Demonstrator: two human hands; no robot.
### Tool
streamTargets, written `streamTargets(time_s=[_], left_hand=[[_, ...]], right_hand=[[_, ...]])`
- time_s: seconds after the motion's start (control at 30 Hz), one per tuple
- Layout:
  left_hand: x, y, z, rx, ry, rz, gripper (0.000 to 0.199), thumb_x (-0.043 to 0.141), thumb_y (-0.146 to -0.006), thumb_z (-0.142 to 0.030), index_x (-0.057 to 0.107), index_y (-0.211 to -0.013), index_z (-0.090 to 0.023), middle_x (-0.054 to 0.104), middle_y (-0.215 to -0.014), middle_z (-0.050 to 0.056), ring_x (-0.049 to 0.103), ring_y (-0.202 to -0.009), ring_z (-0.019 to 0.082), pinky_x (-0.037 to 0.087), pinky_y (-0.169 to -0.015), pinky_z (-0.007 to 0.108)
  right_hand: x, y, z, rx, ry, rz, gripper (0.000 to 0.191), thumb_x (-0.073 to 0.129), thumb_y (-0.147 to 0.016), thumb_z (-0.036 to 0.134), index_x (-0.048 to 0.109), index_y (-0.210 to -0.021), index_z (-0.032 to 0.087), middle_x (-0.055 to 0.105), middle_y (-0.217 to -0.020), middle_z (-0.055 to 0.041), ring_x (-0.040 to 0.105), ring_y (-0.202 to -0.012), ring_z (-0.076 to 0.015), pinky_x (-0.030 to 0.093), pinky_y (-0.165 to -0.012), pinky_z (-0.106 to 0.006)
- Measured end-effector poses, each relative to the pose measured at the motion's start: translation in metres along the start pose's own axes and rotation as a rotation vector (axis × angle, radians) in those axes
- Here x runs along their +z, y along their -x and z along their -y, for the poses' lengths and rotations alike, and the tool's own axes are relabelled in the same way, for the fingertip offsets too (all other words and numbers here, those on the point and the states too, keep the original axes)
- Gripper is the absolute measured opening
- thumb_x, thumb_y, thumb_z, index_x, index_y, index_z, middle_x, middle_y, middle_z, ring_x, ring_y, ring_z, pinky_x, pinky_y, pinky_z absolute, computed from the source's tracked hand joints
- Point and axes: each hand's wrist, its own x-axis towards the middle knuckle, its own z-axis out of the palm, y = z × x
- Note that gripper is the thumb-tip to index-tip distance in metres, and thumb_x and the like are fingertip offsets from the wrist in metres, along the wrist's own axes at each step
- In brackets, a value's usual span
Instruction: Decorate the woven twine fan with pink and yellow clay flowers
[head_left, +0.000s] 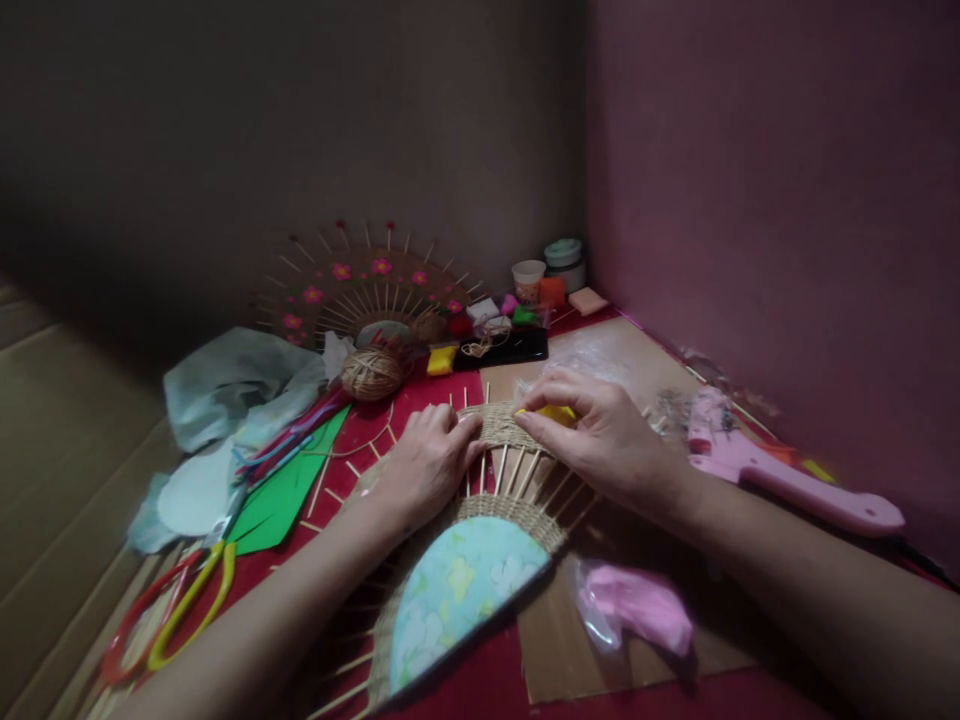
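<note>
A half-round woven fan (517, 425) with a blue floral centre and thin sticks fanning outward lies in front of me. My left hand (427, 460) presses closed over its outer woven band, thumb and fingertips on the twine. At the same band, a little to the right, my right hand (600, 435) is pinched, its thumb and forefinger tips touching the weave. A soft yellow lump (559, 413), which looks like modelling clay, shows between that thumb and the fingers. What the fingertips themselves pinch is too small to tell.
Scissors (191, 610) lie left on green sheet (289, 490). Behind stand a twine ball (372, 373), a phone (510, 347), clay packets and a flowered fan (375, 280). A pink glue gun (795, 480) lies right; a pink clay packet (637, 605) rests on cardboard (555, 660).
</note>
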Motion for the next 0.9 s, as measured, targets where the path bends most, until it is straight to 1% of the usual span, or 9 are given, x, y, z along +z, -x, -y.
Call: streamTargets(time_s=[0.1,0.17,0.27,0.33,0.6,0.77,0.9], left_hand=[[-0.001,0.0,0.002,-0.015,-0.003,-0.017,0.031,0.042,-0.093,-0.036,0.058,-0.115,-0.021,0.05,-0.086,0.006,0.044,-0.076,0.02,0.037,-0.07,0.033],[-0.002,0.0,0.005,-0.047,-0.004,-0.038,0.036,0.041,-0.094,-0.036,0.055,-0.121,-0.018,0.05,-0.086,0.007,0.044,-0.077,0.021,0.037,-0.07,0.034],[-0.001,0.0,0.008,-0.086,0.005,-0.053,0.039,0.039,-0.094,-0.038,0.059,-0.117,-0.014,0.049,-0.083,0.008,0.045,-0.076,0.021,0.038,-0.069,0.033],[0.0,0.0,0.009,-0.088,0.018,-0.044,0.038,0.039,-0.094,-0.038,0.061,-0.114,-0.015,0.049,-0.083,0.007,0.046,-0.075,0.02,0.038,-0.068,0.033],[0.007,0.001,0.006,-0.066,0.038,-0.011,0.033,0.043,-0.092,-0.04,0.06,-0.113,-0.021,0.05,-0.083,0.006,0.046,-0.074,0.019,0.039,-0.069,0.032],[0.004,0.003,0.011,-0.094,0.036,-0.032,0.037,0.04,-0.093,-0.04,0.056,-0.119,-0.018,0.05,-0.085,0.007,0.047,-0.078,0.021,0.04,-0.071,0.034],[0.0,0.008,0.011,-0.103,0.031,-0.038,0.038,0.041,-0.093,-0.04,0.057,-0.118,-0.016,0.049,-0.084,0.007,0.046,-0.077,0.022,0.039,-0.07,0.034]], right_hand=[[0.0,0.0,0.0,-0.003,-0.002,0.002,0.009,0.059,-0.081,0.018,0.065,-0.075,0.017,0.061,-0.079,-0.0041,0.057,-0.076,-0.0158,0.045,-0.072,-0.032],[0.0,0.001,0.001,-0.004,-0.007,0.003,0.009,0.059,-0.082,0.019,0.065,-0.075,0.017,0.061,-0.079,-0.0044,0.057,-0.076,-0.0159,0.045,-0.073,-0.032],[-0.001,0.002,0.0,0.003,-0.005,0.004,0.01,0.06,-0.082,0.019,0.065,-0.074,0.016,0.061,-0.079,-0.005,0.057,-0.076,-0.0159,0.045,-0.073,-0.032],[-0.001,0.002,0.0,0.006,-0.006,0.005,0.01,0.06,-0.082,0.019,0.066,-0.075,0.016,0.061,-0.079,-0.0052,0.057,-0.076,-0.0159,0.045,-0.073,-0.032],[0.0,0.001,0.001,0.001,-0.001,0.004,0.01,0.059,-0.081,0.018,0.065,-0.074,0.018,0.061,-0.077,-0.0034,0.057,-0.074,-0.0152,0.044,-0.07,-0.031],[0.0,0.001,0.001,-0.012,-0.009,0.003,0.01,0.059,-0.082,0.02,0.065,-0.074,0.017,0.061,-0.077,-0.004,0.057,-0.074,-0.0157,0.045,-0.071,-0.032],[-0.001,0.001,0.002,-0.005,-0.009,0.005,0.01,0.059,-0.081,0.019,0.065,-0.074,0.017,0.061,-0.078,-0.0043,0.057,-0.076,-0.016,0.045,-0.072,-0.032]])
